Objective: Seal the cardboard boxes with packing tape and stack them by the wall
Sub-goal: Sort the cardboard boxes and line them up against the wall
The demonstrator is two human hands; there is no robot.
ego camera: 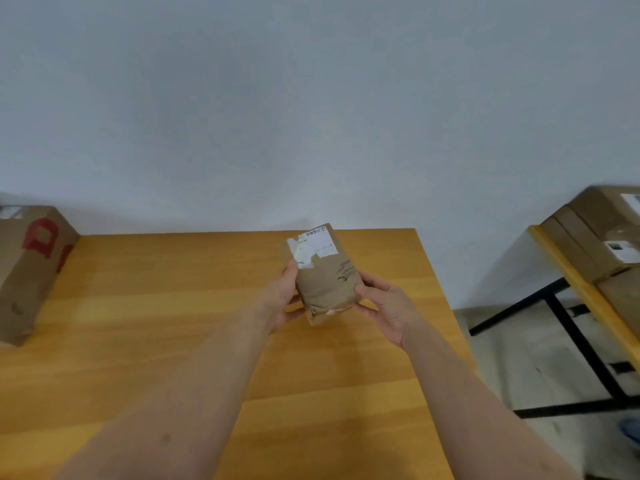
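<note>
Cardboard box point(325, 275), small and brown, is held above the wooden table point(173, 306), near its far right corner. The left hand point(282, 296) grips its left side and the right hand point(384, 306) grips its right side, fingers curled round the near end. The box is closed, so what it holds cannot be seen; its upper face is wrinkled. A white label point(315, 245) covers the far end. The long axis runs away from the person toward the pale wall point(311, 98), labelled end farthest.

A larger box with red lettering point(27, 271) stands at the table's left edge, closed too. To the right, stacked brown boxes point(595, 237) sit on a second table point(568, 271) with black legs, over a light floor point(512, 341).
</note>
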